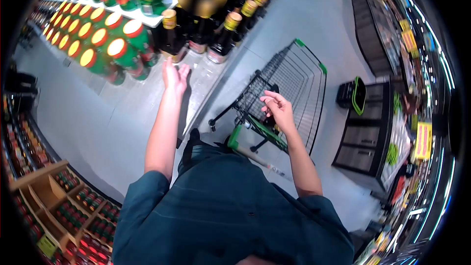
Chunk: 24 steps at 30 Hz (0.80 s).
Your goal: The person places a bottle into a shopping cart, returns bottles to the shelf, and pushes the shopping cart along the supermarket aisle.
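My left hand (175,74) reaches forward to the lower shelf, palm turned up and fingers apart. Its fingertips are at the base of a dark bottle with a yellow cap (169,37); whether they touch it I cannot tell. Another dark bottle (223,39) stands just to the right. Over the black wire shopping cart (299,83) hovers my right hand (278,110), fingers loosely bent and apart, with nothing visible in it. The cart's green-and-grey handle (255,157) lies below that hand, close to my body.
Large green bottles with red-rimmed yellow caps (100,37) fill the shelf on the left. A black basket with a green rim (354,95) rests by dark cabinets (365,137) at right. Wooden shelving with jars (68,201) stands at lower left. Grey floor (289,19) runs beyond the cart.
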Motion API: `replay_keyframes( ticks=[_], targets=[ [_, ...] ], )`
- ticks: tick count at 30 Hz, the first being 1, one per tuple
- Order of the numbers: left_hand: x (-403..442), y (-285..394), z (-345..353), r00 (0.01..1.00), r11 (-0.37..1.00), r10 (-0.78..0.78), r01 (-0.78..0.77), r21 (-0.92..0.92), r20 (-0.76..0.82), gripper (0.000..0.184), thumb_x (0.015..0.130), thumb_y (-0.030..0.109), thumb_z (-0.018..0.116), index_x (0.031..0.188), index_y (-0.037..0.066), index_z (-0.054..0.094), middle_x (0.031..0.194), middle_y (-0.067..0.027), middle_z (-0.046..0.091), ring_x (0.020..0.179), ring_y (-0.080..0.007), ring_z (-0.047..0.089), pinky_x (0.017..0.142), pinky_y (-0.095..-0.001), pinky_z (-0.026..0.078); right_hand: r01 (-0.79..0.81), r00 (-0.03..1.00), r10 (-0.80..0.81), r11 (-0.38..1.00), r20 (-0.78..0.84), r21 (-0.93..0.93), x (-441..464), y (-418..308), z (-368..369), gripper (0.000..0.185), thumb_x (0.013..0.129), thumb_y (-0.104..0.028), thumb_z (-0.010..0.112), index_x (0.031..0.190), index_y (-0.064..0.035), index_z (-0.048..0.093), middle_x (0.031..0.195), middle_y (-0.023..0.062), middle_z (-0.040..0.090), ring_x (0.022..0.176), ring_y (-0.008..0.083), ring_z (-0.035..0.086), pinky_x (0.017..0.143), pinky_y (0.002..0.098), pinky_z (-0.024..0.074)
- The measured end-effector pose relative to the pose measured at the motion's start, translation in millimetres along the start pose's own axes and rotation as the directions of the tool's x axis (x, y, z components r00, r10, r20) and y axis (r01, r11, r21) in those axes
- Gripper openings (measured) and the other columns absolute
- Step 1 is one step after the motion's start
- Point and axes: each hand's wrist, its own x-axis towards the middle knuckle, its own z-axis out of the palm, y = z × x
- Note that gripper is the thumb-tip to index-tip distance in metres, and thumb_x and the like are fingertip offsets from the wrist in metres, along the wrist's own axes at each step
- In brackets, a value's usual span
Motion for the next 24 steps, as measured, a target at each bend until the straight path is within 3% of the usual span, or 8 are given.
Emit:
replay_keyframes(
  ticks=[2, 5, 8, 11, 14, 17, 22, 24],
  targets=[
    [-78, -14, 21, 0.982, 0.975, 0.186, -0.182, 0.13, -0.017, 0.061, 0.103, 0.029, 0.053, 0.154, 0.011, 0.026, 0.151, -0.0161, 0.037, 0.119, -0.036, 0.057, 0.091, -0.0467, 0.054, -0.096, 0.978, 0.096, 0.995, -0.187, 0.007, -29, 40, -45, 0.037, 0.099, -0.016, 0.059, 0.131, 0.0024, 0.059, 0.109, 0.0097, 0.072, 0.077, 0.0095, 0.067, 0.059, 0.0209, 0.0508],
    [-152, -65, 23, 0.959, 0.913, 0.137, -0.22, 0.345, 0.248, 0.048, 0.104, 0.024, 0.05, 0.147, 0.008, 0.039, 0.139, -0.0136, 0.051, 0.111, -0.0251, 0.061, 0.085, -0.0396, 0.055, -0.194, 0.916, 0.201, 0.979, -0.348, 0.056, -72, 102, -99, 0.035, 0.097, -0.016, 0.061, 0.127, 0.0018, 0.062, 0.104, 0.0086, 0.073, 0.076, 0.0096, 0.067, 0.06, 0.0225, 0.0508],
    [-206, -134, 21, 0.87, 0.798, -0.131, -0.192, 0.571, 0.475, 0.031, 0.103, 0.024, 0.054, 0.128, 0.005, 0.061, 0.111, -0.0051, 0.066, 0.098, -0.0154, 0.064, 0.079, -0.0299, 0.053, -0.253, 0.858, 0.196, 0.966, -0.474, -0.058, -106, 160, -134, 0.031, 0.093, -0.015, 0.065, 0.118, 0.0031, 0.068, 0.098, 0.0089, 0.074, 0.079, 0.012, 0.069, 0.065, 0.0261, 0.0526],
    [-231, -193, 7, 0.659, 0.475, -0.318, -0.511, 0.716, 0.682, 0.029, 0.101, 0.023, 0.059, 0.12, 0.003, 0.066, 0.111, -0.0081, 0.069, 0.099, -0.0212, 0.065, 0.08, -0.0311, 0.052, -0.339, 0.832, 0.178, 0.913, -0.526, -0.227, -126, 207, -153, 0.037, 0.087, -0.02, 0.068, 0.119, 0.0001, 0.069, 0.103, 0.0157, 0.074, 0.094, 0.0236, 0.071, 0.085, 0.0333, 0.0549],
    [-240, -225, 6, 0.392, 0.079, -0.463, -0.875, 0.477, 0.795, 0.039, 0.094, 0.028, 0.064, 0.125, 0.005, 0.065, 0.122, -0.0174, 0.066, 0.12, -0.0374, 0.057, 0.102, -0.0429, 0.046, -0.366, 0.841, 0.177, 0.883, -0.511, -0.295, -129, 227, -164, 0.04, 0.087, -0.024, 0.066, 0.121, -0.0014, 0.068, 0.108, 0.0165, 0.073, 0.1, 0.0279, 0.071, 0.089, 0.0363, 0.0542],
    [-238, -248, -9, 0.223, -0.186, -0.518, -0.972, 0.146, 0.826, 0.046, 0.093, 0.039, 0.066, 0.123, 0.005, 0.066, 0.127, -0.0182, 0.063, 0.129, -0.0392, 0.051, 0.112, -0.0516, 0.036, -0.398, 0.853, 0.223, 0.862, -0.472, -0.313, -116, 240, -174, 0.041, 0.087, -0.024, 0.068, 0.121, -0.0011, 0.067, 0.105, 0.0151, 0.073, 0.097, 0.0261, 0.07, 0.087, 0.0358, 0.0541],
    [-246, -249, 4, 0.185, -0.23, -0.606, -0.972, 0.052, 0.773, 0.046, 0.092, 0.04, 0.066, 0.119, 0.003, 0.068, 0.117, -0.0153, 0.067, 0.114, -0.0351, 0.06, 0.1, -0.0455, 0.046, -0.424, 0.897, 0.296, 0.784, -0.327, -0.454, -87, 231, -192, 0.044, 0.085, -0.027, 0.069, 0.122, -0.004, 0.066, 0.103, 0.0135, 0.073, 0.095, 0.0284, 0.069, 0.086, 0.0378, 0.0537],
    [-248, -249, 8, 0.234, -0.233, -0.633, -0.967, 0.107, 0.738, 0.045, 0.091, 0.044, 0.067, 0.112, 0.004, 0.07, 0.111, -0.0125, 0.069, 0.106, -0.0325, 0.063, 0.095, -0.0433, 0.048, -0.453, 0.89, 0.357, 0.75, -0.282, -0.482, -65, 249, -201, 0.04, 0.085, -0.026, 0.068, 0.12, -0.0071, 0.067, 0.114, 0.0206, 0.07, 0.108, 0.0358, 0.067, 0.094, 0.0431, 0.0528]
  ],
)
